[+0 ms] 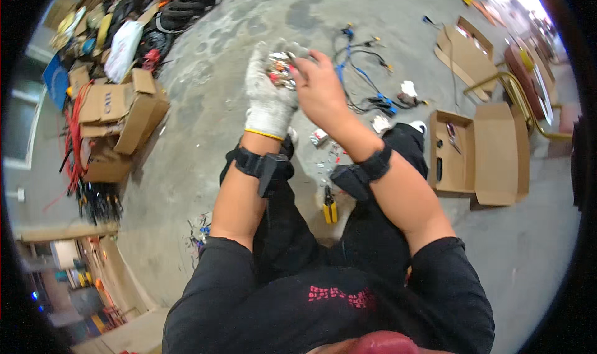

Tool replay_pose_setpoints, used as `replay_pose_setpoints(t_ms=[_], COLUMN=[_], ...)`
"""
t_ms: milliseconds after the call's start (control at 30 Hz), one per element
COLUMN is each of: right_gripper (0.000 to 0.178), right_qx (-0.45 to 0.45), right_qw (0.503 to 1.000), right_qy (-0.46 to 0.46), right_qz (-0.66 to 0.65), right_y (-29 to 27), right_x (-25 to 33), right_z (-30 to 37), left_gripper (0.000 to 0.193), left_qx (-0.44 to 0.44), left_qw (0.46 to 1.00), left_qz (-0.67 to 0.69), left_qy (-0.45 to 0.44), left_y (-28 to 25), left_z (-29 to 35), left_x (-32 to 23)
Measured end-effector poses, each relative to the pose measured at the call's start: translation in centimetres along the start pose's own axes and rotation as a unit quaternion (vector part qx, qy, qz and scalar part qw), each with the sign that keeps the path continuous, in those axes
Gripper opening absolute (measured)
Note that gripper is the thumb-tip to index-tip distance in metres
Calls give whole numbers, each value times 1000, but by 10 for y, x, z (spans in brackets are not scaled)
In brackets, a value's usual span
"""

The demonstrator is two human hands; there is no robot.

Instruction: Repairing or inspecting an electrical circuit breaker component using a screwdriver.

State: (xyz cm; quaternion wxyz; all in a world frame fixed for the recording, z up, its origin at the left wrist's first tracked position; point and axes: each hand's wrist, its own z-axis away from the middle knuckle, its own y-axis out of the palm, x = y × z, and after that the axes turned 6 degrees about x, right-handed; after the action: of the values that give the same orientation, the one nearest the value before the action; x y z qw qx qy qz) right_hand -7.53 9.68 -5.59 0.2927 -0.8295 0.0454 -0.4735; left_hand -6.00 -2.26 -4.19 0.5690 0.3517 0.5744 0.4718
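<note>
My left hand (272, 96), in a white knit glove with a yellow cuff edge, cups a shiny silver packet (281, 74) with small red and orange bits showing in it. My bare right hand (320, 86) is at the packet's right side, its fingers bent and pressed together; what is between them is hidden. Below the hands, between my legs, small loose parts (324, 166) lie scattered beside a small white and red box (319, 137). Nearer to me lies a yellow-handled plier-like tool (330, 209). Blue and black cables (364, 74) are spread out to the right of the hands.
At the right lies an opened cardboard box (457, 158) with a few tools inside, near a gold-framed chair (528, 99). On the left stand a torn carton (118, 111), red cables (74, 142) and a heap of bags and black tyres (180, 9). Wire scraps (199, 236) lie by my left elbow.
</note>
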Motion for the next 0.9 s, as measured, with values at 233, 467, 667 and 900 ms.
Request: replay_pose_setpoints(t_ms=[233,467,667,900], right_gripper=[31,36,40,32], right_qx=[-84,-51,-16,79], right_qw=[992,994,997,995], right_qy=[65,88,53,21], right_qz=[-63,40,49,-62], right_y=[-25,-55,-73,-60], right_x=[-9,-19,-31,-36], right_z=[-11,-11,-15,-26], left_gripper=[28,28,27,26], left_qx=[40,81,22,12], left_qw=[992,995,990,986], left_qz=[-71,23,139,154], left_qy=[96,46,19,58], left_y=[11,9,3,15], left_z=[-43,-50,-56,-36], left_x=[48,80,84,61])
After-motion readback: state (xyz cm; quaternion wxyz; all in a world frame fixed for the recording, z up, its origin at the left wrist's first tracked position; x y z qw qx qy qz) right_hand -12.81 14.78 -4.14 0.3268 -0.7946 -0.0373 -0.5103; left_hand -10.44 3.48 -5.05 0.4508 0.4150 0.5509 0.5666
